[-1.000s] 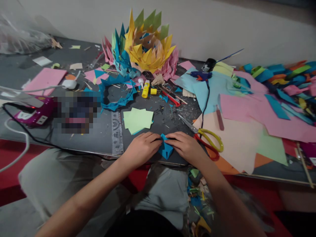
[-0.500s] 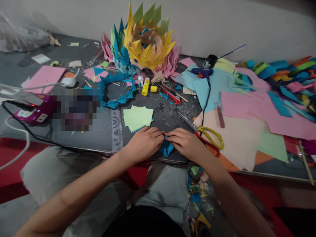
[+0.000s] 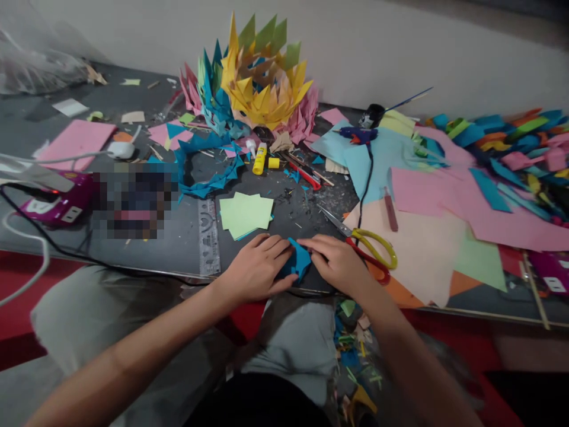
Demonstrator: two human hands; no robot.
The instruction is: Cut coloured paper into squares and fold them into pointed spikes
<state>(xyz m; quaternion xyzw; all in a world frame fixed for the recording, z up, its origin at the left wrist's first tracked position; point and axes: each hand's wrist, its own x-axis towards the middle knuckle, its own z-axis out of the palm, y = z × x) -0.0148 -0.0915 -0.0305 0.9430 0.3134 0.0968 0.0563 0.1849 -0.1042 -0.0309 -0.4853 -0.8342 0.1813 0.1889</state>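
Note:
Between my hands, at the table's front edge, lies a piece of folded blue paper (image 3: pixel 301 261). My left hand (image 3: pixel 260 267) grips its left side, thumb below and fingers above. My right hand (image 3: pixel 335 261) has its fingers closed at the paper's upper right edge. Just beyond my left hand sits a small stack of light green paper squares (image 3: pixel 246 213) with some blue underneath. Scissors (image 3: pixel 376 249) with yellow and red handles lie right beside my right hand. A clear ruler (image 3: pixel 208 237) is left of the green squares.
A ring of folded blue paper (image 3: pixel 189 184) lies behind the ruler. Farther back stand paper crowns, a yellow one (image 3: pixel 253 107) foremost. A yellow glue stick (image 3: pixel 259 159), a glue gun (image 3: pixel 358 135) with a black cord, and pink sheets (image 3: pixel 427 193) spread rightward. A purple power strip (image 3: pixel 62 198) is left.
The folded blue paper has turned and now shows a larger flat face with a point upward. My left thumb has come down along its lower edge, and my right fingers have drawn slightly apart from my left.

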